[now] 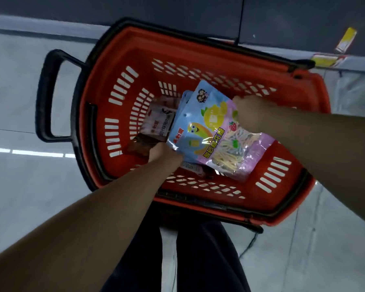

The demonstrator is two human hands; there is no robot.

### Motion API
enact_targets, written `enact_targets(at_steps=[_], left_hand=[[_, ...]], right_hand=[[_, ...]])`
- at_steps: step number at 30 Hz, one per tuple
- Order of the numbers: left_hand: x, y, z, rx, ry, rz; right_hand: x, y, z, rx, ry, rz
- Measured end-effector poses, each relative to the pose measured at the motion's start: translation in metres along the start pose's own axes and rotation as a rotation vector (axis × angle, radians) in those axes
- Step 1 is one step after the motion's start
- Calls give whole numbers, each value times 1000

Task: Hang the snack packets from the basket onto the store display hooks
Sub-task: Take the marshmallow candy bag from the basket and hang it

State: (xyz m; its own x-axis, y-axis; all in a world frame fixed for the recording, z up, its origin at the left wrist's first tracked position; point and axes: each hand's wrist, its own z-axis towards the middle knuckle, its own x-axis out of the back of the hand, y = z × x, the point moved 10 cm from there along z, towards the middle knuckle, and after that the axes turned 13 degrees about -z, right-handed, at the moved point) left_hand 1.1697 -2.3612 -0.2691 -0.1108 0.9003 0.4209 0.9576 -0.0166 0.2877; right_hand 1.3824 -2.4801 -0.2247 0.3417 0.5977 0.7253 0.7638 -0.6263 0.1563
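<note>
A red shopping basket (198, 49) with black rim and handle sits on the floor below me. Inside it, a blue and pink snack packet (211, 131) with cartoon fruit lies on top of other packets. My right hand (251, 114) grips this packet at its right edge. My left hand (162, 153) reaches under the packet's lower left corner, its fingers hidden beneath it. A dark red and white packet (156, 121) lies to the left, and another packet (193, 166) peeks out below. No display hooks are in view.
The basket's black pull handle (47, 95) sticks out to the left over pale floor tiles. A dark shelf base (282, 20) runs along the top, with yellow price tags (346, 40) at the upper right. My dark trouser legs (198, 260) stand just behind the basket.
</note>
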Motion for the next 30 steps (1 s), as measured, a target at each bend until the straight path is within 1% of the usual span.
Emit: enact_targets(at_steps=[3, 5, 7, 9, 11, 13, 14, 16, 17, 19, 20, 23, 26, 30], left_hand=[[9, -6, 5, 89, 123, -191], [12, -6, 7, 118, 172, -237], [21, 0, 5, 108, 235, -267], [30, 4, 4, 94, 286, -369], [29, 3, 7, 109, 225, -613], [12, 10, 9, 126, 20, -843], [2, 17, 8, 125, -99, -885], [-16, 31, -2, 106, -290, -867], [-22, 35, -7, 102, -344, -847], [-26, 36, -10, 96, -380, -856], [-24, 36, -9, 69, -380, -849], [-8, 42, -5, -42, -335, -727], [18, 51, -8, -74, -238, -770], [57, 79, -27, -195, -156, -803]], right_hand=[[-5, 8, 8, -51, 5, 148], [1, 7, 5, -60, 38, 224], [-2, 9, 1, -73, 12, 286], [-2, 16, -3, -91, 37, 356], [-2, 27, -7, -125, 73, 440], [-2, 35, -10, -153, 113, 537], [-2, 38, -12, -166, 122, 587], [-4, 42, -16, -190, 133, 662], [-5, 44, -18, -200, 138, 684], [-8, 47, -23, -219, 142, 716], [-9, 49, -26, -228, 145, 731], [-9, 59, -35, -262, 178, 809], [-1, 62, -49, -263, 185, 890], [16, 57, -75, -266, 169, 993]])
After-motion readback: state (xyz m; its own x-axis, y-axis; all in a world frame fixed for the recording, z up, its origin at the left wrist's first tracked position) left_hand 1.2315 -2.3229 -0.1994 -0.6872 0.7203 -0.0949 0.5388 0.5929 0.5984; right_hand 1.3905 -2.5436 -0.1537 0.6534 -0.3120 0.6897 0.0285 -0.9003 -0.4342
